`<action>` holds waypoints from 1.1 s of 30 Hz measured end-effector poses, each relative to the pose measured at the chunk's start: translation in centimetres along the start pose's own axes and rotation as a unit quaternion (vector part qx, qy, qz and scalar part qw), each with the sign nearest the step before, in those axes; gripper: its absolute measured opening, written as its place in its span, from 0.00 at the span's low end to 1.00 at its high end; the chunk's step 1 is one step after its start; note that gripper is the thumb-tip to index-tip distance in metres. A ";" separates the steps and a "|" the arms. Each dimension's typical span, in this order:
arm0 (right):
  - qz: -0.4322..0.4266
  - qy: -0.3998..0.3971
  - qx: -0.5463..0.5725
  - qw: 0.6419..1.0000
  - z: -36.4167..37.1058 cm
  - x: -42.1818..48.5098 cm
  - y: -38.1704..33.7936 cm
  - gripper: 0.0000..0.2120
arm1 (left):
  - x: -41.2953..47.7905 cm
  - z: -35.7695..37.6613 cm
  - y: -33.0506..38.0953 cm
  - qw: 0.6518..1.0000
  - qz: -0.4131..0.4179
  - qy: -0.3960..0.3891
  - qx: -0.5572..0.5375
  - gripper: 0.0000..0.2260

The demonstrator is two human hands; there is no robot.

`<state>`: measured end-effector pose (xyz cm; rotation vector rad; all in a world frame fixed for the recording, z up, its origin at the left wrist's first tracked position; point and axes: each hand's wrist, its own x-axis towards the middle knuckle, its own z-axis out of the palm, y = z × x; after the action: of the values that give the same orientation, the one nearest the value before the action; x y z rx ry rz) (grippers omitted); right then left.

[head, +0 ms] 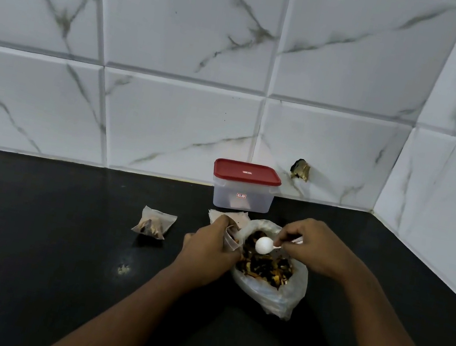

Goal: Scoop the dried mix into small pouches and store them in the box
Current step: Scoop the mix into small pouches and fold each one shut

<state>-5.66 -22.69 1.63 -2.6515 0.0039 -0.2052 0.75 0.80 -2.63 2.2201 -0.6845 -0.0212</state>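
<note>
A clear plastic bag (284,298) lies open on the black counter, full of dark and orange dried mix (265,266). My right hand (317,245) pinches the handle of a small white spoon (264,245), whose bowl hangs over the mix with its rounded back facing me. My left hand (208,245) holds a small translucent pouch (231,238) against the bag's left rim. One filled pouch (153,222) rests on the counter to the left. A clear box with a red lid (244,186) stands shut against the wall behind the bag.
A stack of empty pouches (231,217) lies between the box and the bag. A small pile of crumbs (123,269) sits on the black counter (30,230). Tiled walls meet in a corner at the right, with a hole in the tile (300,170).
</note>
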 end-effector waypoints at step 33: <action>0.102 -0.028 0.274 0.956 0.9 -0.2 -0.9 0.06 | 0.0 0.2 -0.1 1.000 0.007 0.012 0.011 0.14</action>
<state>-5.80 -21.51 1.22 -2.0833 0.1762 -0.0489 0.78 0.69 -2.84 2.2323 -0.6895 0.0195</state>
